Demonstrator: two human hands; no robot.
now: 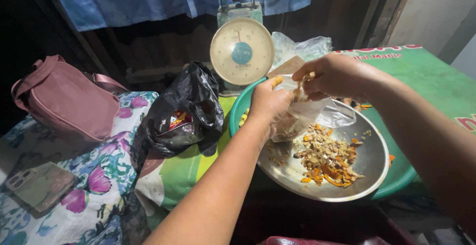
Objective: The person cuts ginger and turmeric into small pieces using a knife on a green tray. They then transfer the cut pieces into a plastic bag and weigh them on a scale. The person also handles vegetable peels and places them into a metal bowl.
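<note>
— Over the steel bowl (369,163), what are the hands doing?

— The left hand (267,103) is closed around the neck of a small clear plastic bag (297,118), holding it just above the bowl. The right hand (334,76) has its fingers pinched on a few pale chips at the bag's mouth.

— And the bowl itself?

— It holds a heap of chopped brown and orange pieces (325,160) and sits inside a green plastic basin (396,183).

— What surrounds them?

— Behind stands a dial scale (241,51), cream-faced with a blue centre disc. To its left a crumpled black plastic bag (186,111) gapes open, something red and yellow inside. A green printed sheet with red and white lettering (426,71) covers the table on the right; a pink handbag (64,101) and a phone (39,185) lie on floral cloth (99,185) far left.
</note>
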